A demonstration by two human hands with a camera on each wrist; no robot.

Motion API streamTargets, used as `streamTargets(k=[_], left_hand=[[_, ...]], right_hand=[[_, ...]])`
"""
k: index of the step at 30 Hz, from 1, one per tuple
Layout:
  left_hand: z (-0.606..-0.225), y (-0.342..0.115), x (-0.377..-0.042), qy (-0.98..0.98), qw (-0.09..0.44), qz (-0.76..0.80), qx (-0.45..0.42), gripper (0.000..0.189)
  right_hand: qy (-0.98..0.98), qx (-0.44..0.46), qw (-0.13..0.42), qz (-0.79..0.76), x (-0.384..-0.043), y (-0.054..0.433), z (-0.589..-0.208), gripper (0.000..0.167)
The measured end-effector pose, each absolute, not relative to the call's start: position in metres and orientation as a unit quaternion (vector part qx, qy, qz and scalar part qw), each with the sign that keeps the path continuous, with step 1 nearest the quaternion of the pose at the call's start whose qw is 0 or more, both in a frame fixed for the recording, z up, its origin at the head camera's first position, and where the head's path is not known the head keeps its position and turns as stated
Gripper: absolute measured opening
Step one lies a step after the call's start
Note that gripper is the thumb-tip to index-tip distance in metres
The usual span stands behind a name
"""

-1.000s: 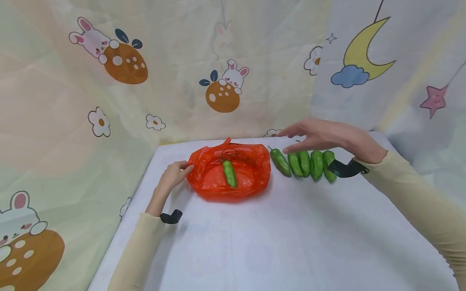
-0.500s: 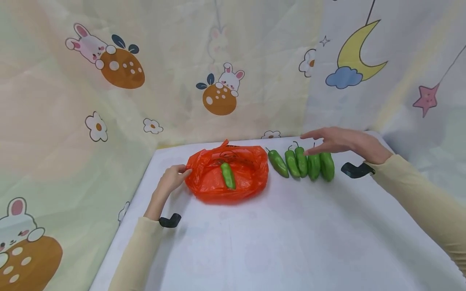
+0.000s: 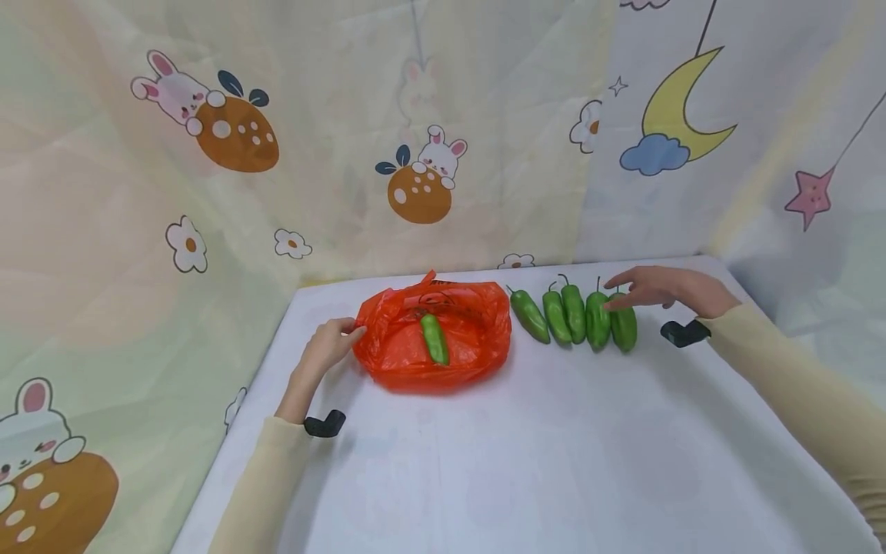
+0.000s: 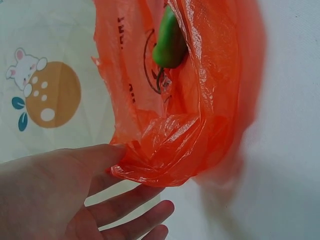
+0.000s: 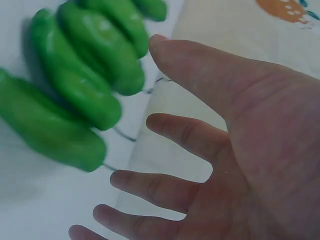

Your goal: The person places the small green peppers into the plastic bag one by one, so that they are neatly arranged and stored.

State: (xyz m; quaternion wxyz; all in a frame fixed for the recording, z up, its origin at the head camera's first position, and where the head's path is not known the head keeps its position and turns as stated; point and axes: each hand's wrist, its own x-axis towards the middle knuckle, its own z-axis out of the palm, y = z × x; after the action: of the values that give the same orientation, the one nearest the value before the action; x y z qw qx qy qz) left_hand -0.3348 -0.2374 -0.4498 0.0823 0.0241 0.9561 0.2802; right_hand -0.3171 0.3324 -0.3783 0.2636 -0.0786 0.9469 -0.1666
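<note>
A red plastic bag (image 3: 436, 377) lies with its mouth open on the table, a green pepper (image 3: 435, 339) inside it. My left hand (image 3: 327, 344) pinches the bag's left rim between thumb and forefinger; the other fingers are spread below, as the left wrist view shows. Right of the bag, several green peppers (image 3: 574, 315) lie side by side in a row, stems toward the back. Over the right end of that row hovers my right hand (image 3: 667, 288), fingers spread and holding nothing. In the right wrist view, the rightmost pepper (image 5: 50, 125) is nearest to its fingers.
A white table (image 3: 484, 462) carries everything. Behind and to the left, a patterned cloth (image 3: 332, 115) printed with rabbits, flowers and a moon hangs close to the table's edges. Black cameras are strapped at both wrists.
My right hand has moved right and lower along the pepper row, from its left part to its right end. The left hand stays at the bag's rim. The head view has shifted slightly.
</note>
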Motion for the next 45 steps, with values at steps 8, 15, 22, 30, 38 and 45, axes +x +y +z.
streamTargets(k=[8, 15, 22, 30, 38, 45], left_hand=[[-0.45, -0.238, -0.335, 0.958, 0.085, 0.274, 0.023, 0.047], [-0.451, -0.234, -0.338, 0.958, 0.086, 0.271, 0.024, 0.048], [-0.451, -0.232, -0.337, 0.958, 0.086, 0.271, 0.02, 0.05], [-0.453, -0.233, -0.337, 0.959, 0.088, 0.269, 0.018, 0.049], [-0.455, -0.232, -0.337, 0.955, 0.09, 0.281, 0.009, 0.049], [-0.456, -0.229, -0.337, 0.955, 0.092, 0.282, 0.009, 0.051]], right_hand=[[0.947, -0.058, 0.275, -0.156, -0.316, 0.339, -0.4, 0.075], [0.949, -0.051, 0.273, -0.149, -0.315, 0.343, -0.409, 0.076], [0.951, -0.045, 0.268, -0.145, -0.318, 0.344, -0.416, 0.074], [0.952, -0.06, 0.263, -0.148, -0.323, 0.348, -0.431, 0.07], [0.97, -0.106, 0.191, -0.109, -0.321, 0.346, -0.441, 0.054], [0.975, -0.077, 0.17, -0.119, -0.317, 0.343, -0.453, 0.052]])
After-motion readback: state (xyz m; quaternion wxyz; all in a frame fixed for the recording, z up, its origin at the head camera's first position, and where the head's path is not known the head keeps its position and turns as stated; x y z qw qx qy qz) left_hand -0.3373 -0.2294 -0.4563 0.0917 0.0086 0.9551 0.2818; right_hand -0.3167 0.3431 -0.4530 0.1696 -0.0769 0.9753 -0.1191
